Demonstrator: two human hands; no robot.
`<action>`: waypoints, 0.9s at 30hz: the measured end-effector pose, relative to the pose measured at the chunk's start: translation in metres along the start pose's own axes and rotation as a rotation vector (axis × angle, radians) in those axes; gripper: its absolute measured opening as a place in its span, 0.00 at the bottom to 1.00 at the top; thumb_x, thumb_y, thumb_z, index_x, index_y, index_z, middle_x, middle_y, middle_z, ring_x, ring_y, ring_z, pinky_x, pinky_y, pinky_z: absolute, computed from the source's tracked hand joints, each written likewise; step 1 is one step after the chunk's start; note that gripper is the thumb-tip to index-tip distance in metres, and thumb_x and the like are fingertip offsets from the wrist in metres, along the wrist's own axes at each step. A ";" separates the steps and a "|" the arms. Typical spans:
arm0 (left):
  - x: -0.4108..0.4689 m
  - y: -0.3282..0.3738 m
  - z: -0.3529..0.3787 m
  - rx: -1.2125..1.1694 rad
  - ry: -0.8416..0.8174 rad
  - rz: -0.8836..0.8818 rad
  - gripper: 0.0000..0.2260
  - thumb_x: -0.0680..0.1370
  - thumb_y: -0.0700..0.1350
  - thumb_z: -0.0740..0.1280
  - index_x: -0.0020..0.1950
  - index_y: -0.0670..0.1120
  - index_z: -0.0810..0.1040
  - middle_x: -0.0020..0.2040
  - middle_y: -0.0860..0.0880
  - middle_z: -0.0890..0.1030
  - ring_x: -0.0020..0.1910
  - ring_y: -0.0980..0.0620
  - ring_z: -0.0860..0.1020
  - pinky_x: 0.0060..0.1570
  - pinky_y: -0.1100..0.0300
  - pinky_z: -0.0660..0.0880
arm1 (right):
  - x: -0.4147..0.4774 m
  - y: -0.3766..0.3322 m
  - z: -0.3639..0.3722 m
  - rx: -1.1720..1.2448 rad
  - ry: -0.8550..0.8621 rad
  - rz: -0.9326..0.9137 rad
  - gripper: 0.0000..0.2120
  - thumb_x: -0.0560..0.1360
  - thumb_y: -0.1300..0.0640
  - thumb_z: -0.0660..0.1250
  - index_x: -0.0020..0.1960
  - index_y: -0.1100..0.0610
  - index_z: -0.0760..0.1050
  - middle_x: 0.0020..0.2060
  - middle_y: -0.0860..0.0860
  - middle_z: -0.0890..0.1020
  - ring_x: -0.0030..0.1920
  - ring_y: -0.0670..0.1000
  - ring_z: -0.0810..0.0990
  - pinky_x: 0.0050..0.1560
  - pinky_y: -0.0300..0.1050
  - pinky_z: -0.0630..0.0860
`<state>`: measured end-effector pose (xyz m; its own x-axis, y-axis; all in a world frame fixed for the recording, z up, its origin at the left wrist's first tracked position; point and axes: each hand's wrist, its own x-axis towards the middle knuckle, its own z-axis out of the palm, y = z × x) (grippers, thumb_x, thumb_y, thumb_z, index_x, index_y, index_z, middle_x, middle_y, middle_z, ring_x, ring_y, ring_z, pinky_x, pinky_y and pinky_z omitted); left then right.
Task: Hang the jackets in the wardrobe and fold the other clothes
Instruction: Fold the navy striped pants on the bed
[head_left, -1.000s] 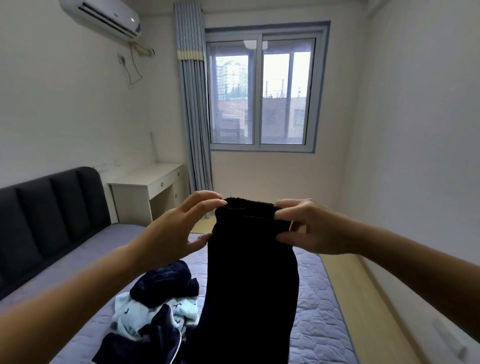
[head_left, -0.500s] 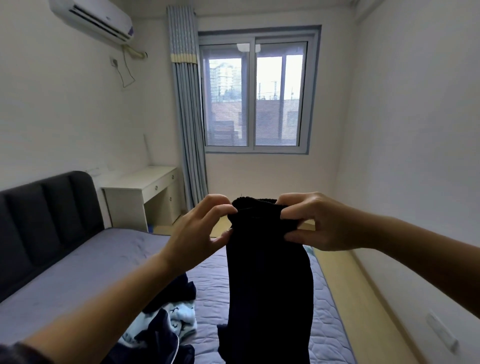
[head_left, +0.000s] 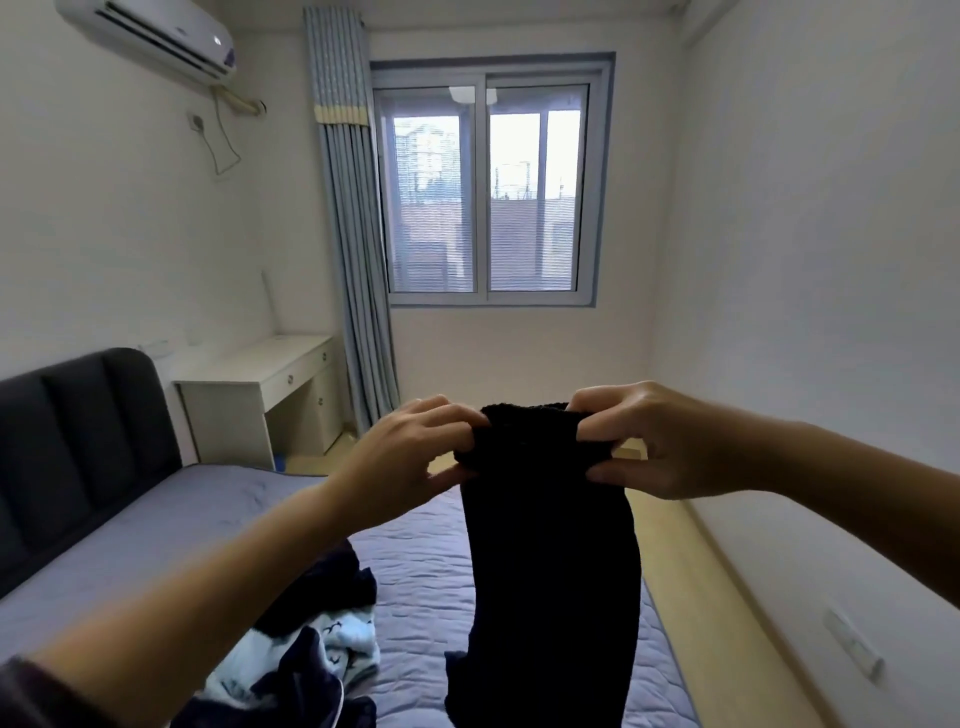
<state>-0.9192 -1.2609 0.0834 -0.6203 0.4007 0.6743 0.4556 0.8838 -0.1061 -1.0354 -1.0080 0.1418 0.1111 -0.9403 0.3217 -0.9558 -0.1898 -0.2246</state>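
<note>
Fingers (head_left: 441, 413) of the left hand (head_left: 400, 462) and of the right hand (head_left: 665, 441) are pinching the top edge of a black knitted garment (head_left: 550, 571). They are curling over its ribbed hem while the thumbs are pressing from below, one hand at each corner. The garment is hanging in the air in front of the person, above the bed (head_left: 415, 566), with its lower end running out of the bottom of the view. A pile of clothes (head_left: 322, 644), dark and pale blue, is lying on the bed just to the left of it. What kind of garment this is cannot be told, though it is looking like one to fold rather than hang. To do the step well, the hands are likely needing to draw the top edge level and taut, so that the cloth is falling straight and without a twist. It should then be going down flat on the bare quilt to the right of the pile, clear of the heap, before any smoothing and folding.
</note>
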 end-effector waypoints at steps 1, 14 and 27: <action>-0.001 0.000 -0.006 -0.010 0.001 0.006 0.07 0.75 0.46 0.69 0.50 0.44 0.80 0.52 0.50 0.81 0.48 0.52 0.78 0.48 0.54 0.77 | -0.004 0.001 -0.003 -0.002 -0.002 0.019 0.07 0.75 0.65 0.68 0.51 0.56 0.80 0.44 0.48 0.75 0.43 0.45 0.76 0.43 0.35 0.74; 0.037 -0.007 -0.107 0.296 -0.342 0.204 0.10 0.75 0.50 0.69 0.48 0.53 0.68 0.34 0.61 0.73 0.30 0.61 0.70 0.43 0.73 0.64 | -0.006 0.014 -0.035 -0.146 -0.044 0.114 0.10 0.77 0.53 0.64 0.53 0.57 0.79 0.48 0.50 0.77 0.45 0.53 0.79 0.45 0.49 0.78; 0.090 -0.047 -0.158 0.341 -0.253 0.104 0.13 0.76 0.52 0.63 0.56 0.48 0.79 0.45 0.54 0.80 0.39 0.65 0.74 0.51 0.63 0.65 | 0.055 0.013 -0.100 -0.427 0.135 -0.022 0.10 0.77 0.54 0.63 0.58 0.48 0.76 0.49 0.43 0.80 0.48 0.39 0.77 0.49 0.40 0.76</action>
<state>-0.8955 -1.3040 0.2643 -0.7383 0.5010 0.4515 0.3134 0.8476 -0.4281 -1.0693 -1.0341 0.2481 0.1234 -0.8867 0.4456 -0.9835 -0.0494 0.1740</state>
